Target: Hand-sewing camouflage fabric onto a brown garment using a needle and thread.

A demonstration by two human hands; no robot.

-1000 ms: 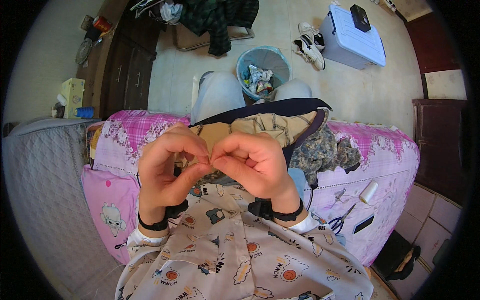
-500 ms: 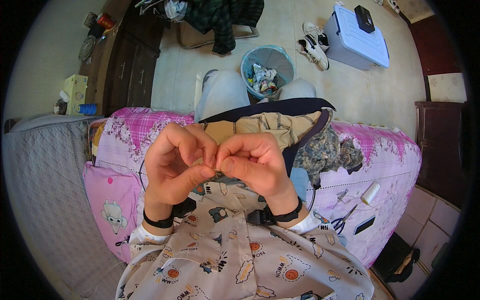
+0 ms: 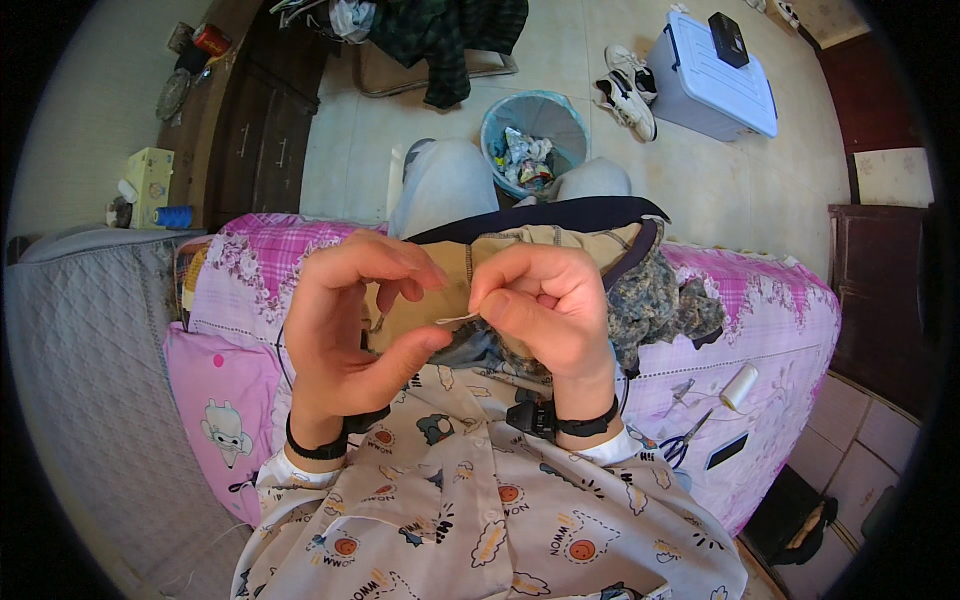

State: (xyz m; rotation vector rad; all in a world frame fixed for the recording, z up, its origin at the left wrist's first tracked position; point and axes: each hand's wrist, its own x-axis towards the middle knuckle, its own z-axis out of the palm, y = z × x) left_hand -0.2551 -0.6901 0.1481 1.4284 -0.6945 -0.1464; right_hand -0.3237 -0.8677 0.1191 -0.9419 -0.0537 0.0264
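Note:
Above my lap, my right hand (image 3: 545,308) pinches a short pale thread (image 3: 457,319) between thumb and forefinger. Its end sticks out to the left. Facing it, my left hand (image 3: 365,315) is open, thumb and fingers apart, near the tip of the thread but not closed on it. Whether a needle is in the pinch I cannot make out. Beneath both hands, across my lap, lies a camouflage garment (image 3: 650,300), its tan inner side (image 3: 510,250) with dark seams turned up and a dark navy edge along the far side.
On the pink bedspread at right lie a white thread spool (image 3: 740,387), scissors (image 3: 686,440) and a phone (image 3: 728,451). A pink cushion (image 3: 222,400) lies left. Beyond my knees stand a lined bin (image 3: 565,120), white sneakers (image 3: 628,95) and a blue storage box (image 3: 712,85).
My hands were pinched together at the fingertips. They have since parted: the left has opened and the right has moved slightly rightward, keeping the thread.

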